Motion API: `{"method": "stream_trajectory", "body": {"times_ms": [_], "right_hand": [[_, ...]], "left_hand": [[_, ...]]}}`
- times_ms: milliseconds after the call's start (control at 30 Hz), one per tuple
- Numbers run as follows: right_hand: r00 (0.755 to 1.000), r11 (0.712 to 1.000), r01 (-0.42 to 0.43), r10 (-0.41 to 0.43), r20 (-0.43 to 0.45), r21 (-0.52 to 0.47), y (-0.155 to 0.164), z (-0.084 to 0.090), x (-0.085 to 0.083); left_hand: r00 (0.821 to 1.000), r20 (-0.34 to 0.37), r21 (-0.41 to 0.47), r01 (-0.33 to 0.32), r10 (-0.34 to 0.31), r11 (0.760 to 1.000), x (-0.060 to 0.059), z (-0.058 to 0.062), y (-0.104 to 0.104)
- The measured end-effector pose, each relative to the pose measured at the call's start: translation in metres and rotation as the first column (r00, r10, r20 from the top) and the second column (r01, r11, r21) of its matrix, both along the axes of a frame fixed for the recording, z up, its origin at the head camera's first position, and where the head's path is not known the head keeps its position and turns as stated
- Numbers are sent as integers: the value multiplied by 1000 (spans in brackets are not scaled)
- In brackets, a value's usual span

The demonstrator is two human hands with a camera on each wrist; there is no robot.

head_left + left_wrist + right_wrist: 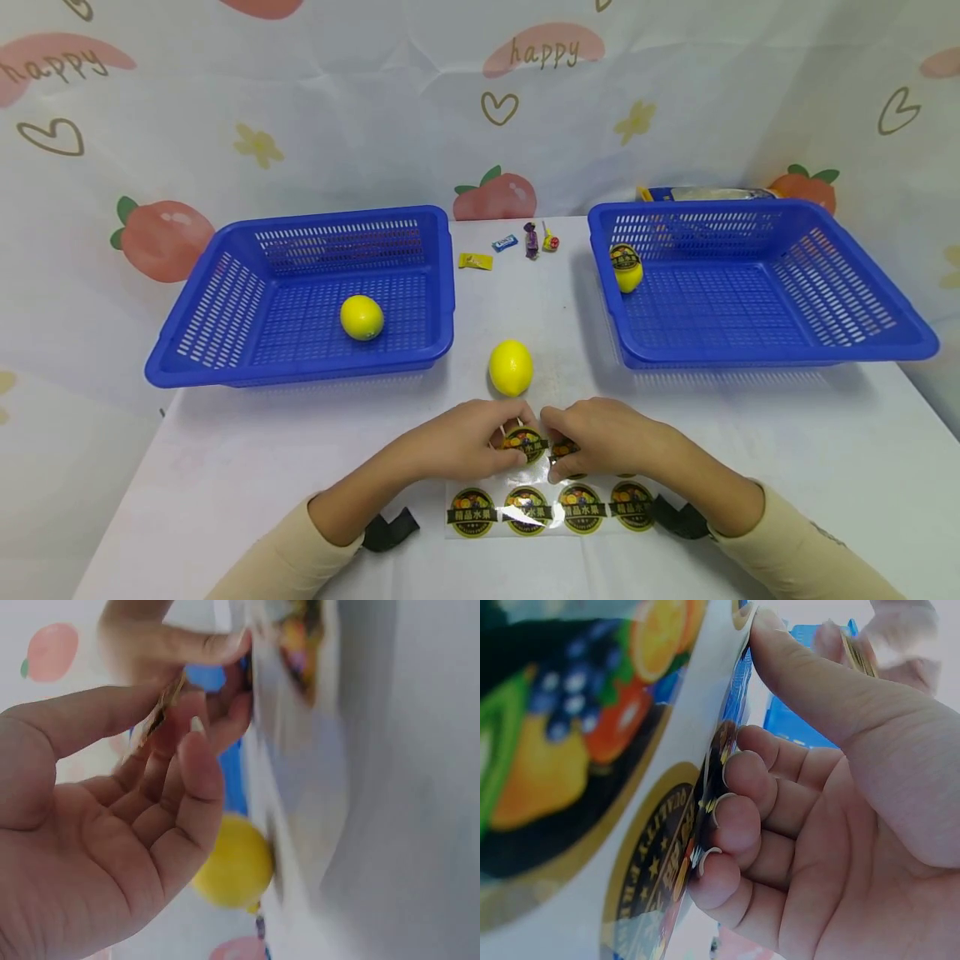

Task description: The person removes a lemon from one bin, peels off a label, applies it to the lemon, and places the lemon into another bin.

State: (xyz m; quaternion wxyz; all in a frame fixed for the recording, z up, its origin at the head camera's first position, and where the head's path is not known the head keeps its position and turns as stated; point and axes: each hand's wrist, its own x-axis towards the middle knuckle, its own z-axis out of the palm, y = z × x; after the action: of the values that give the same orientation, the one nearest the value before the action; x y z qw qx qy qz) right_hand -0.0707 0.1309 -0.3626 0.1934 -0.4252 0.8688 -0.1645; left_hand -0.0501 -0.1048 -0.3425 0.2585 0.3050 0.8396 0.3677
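the sticker sheet (540, 507) on the table (225, 467), just before the loose lemon (511, 367), is pinched by the right hand (600, 437) while a round sticker (525, 443) is pinched by the left hand (468, 437), seemingly for peeling.

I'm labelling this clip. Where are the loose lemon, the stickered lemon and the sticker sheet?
loose lemon (511, 367), head view, middle of its peel.
stickered lemon (627, 268), head view, its yellow side, in the right basket.
sticker sheet (552, 509), head view, backing between stickers.
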Motion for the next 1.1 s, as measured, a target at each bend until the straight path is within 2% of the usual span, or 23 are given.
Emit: {"method": "stream_trajectory", "body": {"times_ms": [133, 333, 467, 700, 833, 933, 1000, 1100], "right_hand": [[1000, 1000, 5, -5, -9, 17, -1, 0, 0], [1000, 1000, -3, 3, -14, 16, 1, -1, -1], [1000, 1000, -15, 15, -10, 6, 2, 1, -1], [999, 999, -39, 39, 16, -22, 4, 7, -2], [1000, 995, 14, -14, 0, -94, 6, 10, -4], [994, 978, 105, -105, 11, -180, 5, 11, -8], [986, 954, 163, -153, 59, -250, 4, 13, -11], [973, 911, 211, -162, 162, -353, 2, 14, -18]], "left_hand": [[996, -53, 125, -71, 78, 990, -6, 5, -7], [980, -85, 268, -149, 177, 952, -15, 6, -9], [974, -81, 307, -179, 213, 935, -18, 2, -9], [966, -74, 328, -211, 248, 921, -20, -4, -11], [962, -74, 340, -223, 263, 913, -22, -6, -11], [960, -71, 348, -232, 272, 908, -24, -6, -11], [958, -56, 354, -243, 280, 903, -25, -5, -11], [955, -30, 364, -266, 296, 893, -27, -3, -11]]}}
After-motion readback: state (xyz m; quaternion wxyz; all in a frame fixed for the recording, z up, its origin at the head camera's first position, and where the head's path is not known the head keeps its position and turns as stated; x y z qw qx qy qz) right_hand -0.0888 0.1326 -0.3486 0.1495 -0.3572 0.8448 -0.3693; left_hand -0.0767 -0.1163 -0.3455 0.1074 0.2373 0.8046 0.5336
